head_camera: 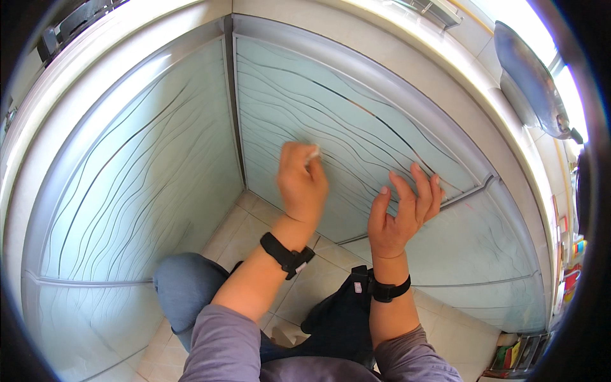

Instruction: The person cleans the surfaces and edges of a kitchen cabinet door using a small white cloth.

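Note:
A small white object, perhaps a cloth or tissue [313, 152], pokes out between the thumb and curled fingers of my left hand [302, 179]. That hand is slightly blurred, in front of the frosted glass cabinet door [334, 114] with dark wavy lines. To its right, my right hand [405, 210] has its fingers spread near the lower right edge of the same door and holds nothing. Whether its fingertips touch the glass, I cannot tell. Both wrists wear black straps.
Another wavy-patterned glass door [143, 157] meets this one at a corner on the left. Above runs a pale countertop edge [382, 36], with a metal wok [530, 81] at the upper right. Tiled floor [253, 224] lies below. A rack [520, 355] stands at the lower right.

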A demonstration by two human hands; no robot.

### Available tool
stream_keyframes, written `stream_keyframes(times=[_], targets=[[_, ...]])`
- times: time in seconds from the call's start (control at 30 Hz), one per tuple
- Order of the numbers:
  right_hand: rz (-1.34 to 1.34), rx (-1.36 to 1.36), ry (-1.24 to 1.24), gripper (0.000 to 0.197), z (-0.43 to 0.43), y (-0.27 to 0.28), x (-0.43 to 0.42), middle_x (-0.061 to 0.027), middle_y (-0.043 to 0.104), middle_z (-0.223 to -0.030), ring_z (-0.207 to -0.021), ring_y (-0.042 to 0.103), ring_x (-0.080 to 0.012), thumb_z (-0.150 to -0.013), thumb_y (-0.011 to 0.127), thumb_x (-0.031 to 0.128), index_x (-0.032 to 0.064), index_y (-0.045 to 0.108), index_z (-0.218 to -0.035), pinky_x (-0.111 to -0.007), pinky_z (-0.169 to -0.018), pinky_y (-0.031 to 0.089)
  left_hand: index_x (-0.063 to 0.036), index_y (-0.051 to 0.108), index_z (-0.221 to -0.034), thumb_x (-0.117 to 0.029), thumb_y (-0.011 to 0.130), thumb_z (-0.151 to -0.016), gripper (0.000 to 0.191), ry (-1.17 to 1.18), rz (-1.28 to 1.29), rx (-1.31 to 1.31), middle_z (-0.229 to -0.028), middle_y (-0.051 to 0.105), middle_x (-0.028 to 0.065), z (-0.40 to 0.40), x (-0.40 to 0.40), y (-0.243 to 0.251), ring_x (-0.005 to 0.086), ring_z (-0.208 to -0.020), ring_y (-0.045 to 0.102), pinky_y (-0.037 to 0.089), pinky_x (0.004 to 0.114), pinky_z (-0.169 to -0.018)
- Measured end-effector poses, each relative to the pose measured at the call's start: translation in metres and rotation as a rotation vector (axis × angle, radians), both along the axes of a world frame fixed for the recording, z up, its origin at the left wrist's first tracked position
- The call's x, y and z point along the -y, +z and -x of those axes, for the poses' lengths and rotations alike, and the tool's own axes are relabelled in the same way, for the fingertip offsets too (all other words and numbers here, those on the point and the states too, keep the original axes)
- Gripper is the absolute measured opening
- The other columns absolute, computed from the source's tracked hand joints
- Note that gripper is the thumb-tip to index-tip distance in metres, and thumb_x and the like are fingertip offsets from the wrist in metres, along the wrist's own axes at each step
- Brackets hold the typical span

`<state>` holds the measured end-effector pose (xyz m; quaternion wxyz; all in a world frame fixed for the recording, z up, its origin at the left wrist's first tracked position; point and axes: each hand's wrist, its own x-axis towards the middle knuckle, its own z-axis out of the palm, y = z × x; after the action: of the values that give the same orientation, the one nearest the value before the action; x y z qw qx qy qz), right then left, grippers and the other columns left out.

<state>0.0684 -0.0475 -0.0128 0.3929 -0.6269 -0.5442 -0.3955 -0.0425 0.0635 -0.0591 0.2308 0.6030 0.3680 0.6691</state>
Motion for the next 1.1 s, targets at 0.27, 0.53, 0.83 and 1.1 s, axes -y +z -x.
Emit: stream_keyframes(times=[0.27,0.53,0.83,1.1], targets=[[0.007,-0.002,-0.012,0.023,-0.001,-0.001,0.001,-0.0055,0.06,-0.138,-0.142,0.034,-0.0305,-0.083,0.067,0.006,0.0148,0.073,-0.103,-0.049,-0.119,0.021,-0.0035,0.062,-0.097,0.006,0.064,-0.087,0.014,-0.023,-0.128,0.047,-0.091,0.058,0.0101,-0.005,-0.002,0.0,0.023,-0.074,0.058,0.049,0.031,-0.065],[-0.001,0.008,0.004,0.026,-0.003,-0.003,0.0,-0.0048,0.06,-0.138,-0.143,0.034,-0.0308,-0.081,0.068,0.005,0.0156,0.072,-0.105,-0.048,-0.121,0.018,-0.003,0.062,-0.097,0.007,0.062,-0.086,0.015,-0.146,-0.229,0.037,-0.09,0.058,0.0107,-0.023,0.022,0.015,0.0234,-0.076,0.058,0.047,0.03,-0.065],[0.006,-0.003,0.02,0.027,0.0,-0.002,0.001,-0.0055,0.06,-0.138,-0.143,0.034,-0.031,-0.081,0.068,0.004,0.0152,0.072,-0.105,-0.049,-0.12,0.018,-0.0026,0.063,-0.095,0.011,0.059,-0.084,0.018,-0.084,-0.188,-0.007,-0.09,0.058,0.0104,-0.016,0.02,0.017,0.0226,-0.076,0.058,0.047,0.031,-0.063],[0.014,-0.015,0.022,0.024,0.001,-0.001,0.001,-0.0061,0.06,-0.139,-0.143,0.033,-0.0312,-0.082,0.067,0.006,0.0146,0.073,-0.104,-0.048,-0.121,0.018,-0.0035,0.065,-0.099,0.01,0.062,-0.082,0.022,-0.029,-0.088,0.089,-0.091,0.059,0.0122,-0.003,-0.001,0.018,0.0255,-0.075,0.058,0.048,0.031,-0.063]])
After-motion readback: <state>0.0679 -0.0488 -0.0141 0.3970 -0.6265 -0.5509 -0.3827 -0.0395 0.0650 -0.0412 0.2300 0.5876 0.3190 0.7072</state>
